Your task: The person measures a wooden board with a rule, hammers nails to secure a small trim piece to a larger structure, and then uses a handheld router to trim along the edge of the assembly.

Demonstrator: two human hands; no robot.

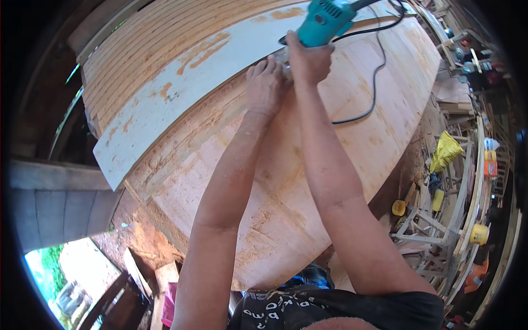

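My right hand (pixel 311 59) is wrapped round the lower body of a teal trim router (pixel 323 25), above the middle of a large wooden panel (pixel 286 165). My left hand (pixel 266 82) has its fingers bent and pressed together against the tool's base, right beside the edge of a long white board (pixel 209 60). The base and the cutting end are mostly hidden by my hands. A black cord (pixel 377 71) runs from the tool's top and loops over the panel's right part.
Sawdust lies on the panel and the white board. Behind the board are several stacked curved wooden strips (pixel 137 71). At right are loose timber frames (pixel 423 231), a yellow bag (pixel 446 150) and a yellow container (pixel 479 234). Orange sawdust (pixel 148 242) covers the ground at lower left.
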